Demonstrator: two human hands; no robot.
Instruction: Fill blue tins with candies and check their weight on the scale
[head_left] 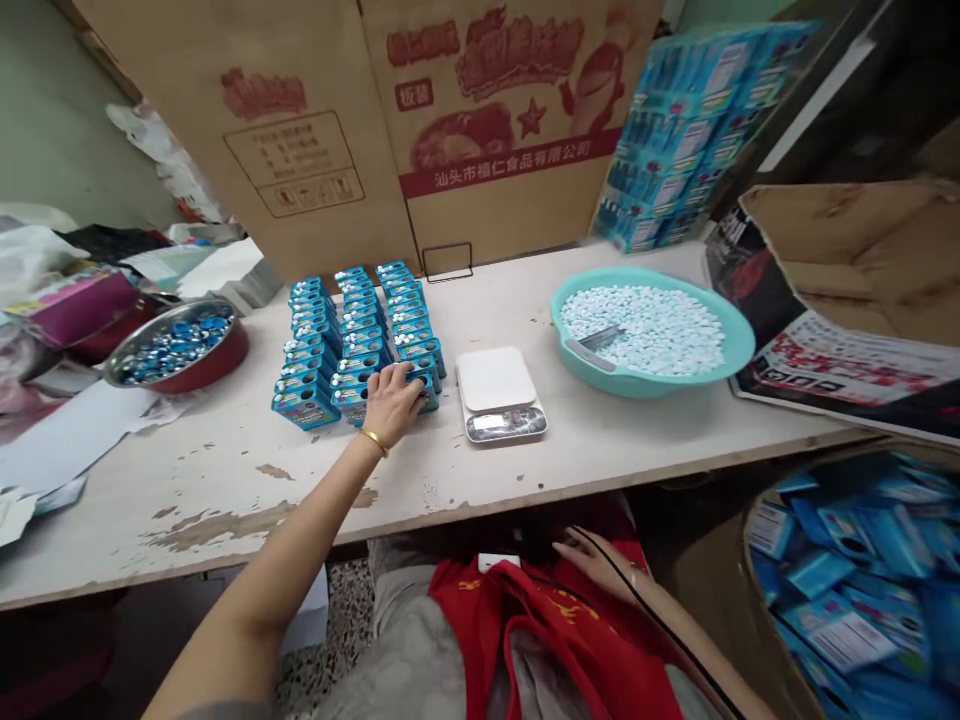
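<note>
My left hand [394,405] reaches to the front of the rows of small blue boxes. Its fingers curl over the front box of the right row [429,392], and part of that box is hidden beneath them. Round openings show on the box tops, several with white pieces around them. Just right of these boxes lies a white kitchen scale [496,380] with nothing on its plate. My right hand [592,560] rests low over my red apron [555,620], fingers loosely stretched and apart, holding nothing.
A turquoise basin [652,385] of white candies holds a metal scoop [600,338]. Left stands a metal bowl [217,365] of blue wrapped pieces. A large carton [510,225] and stacked blue packs [660,150] line the back. Below right, a carton holds blue boxes [847,630].
</note>
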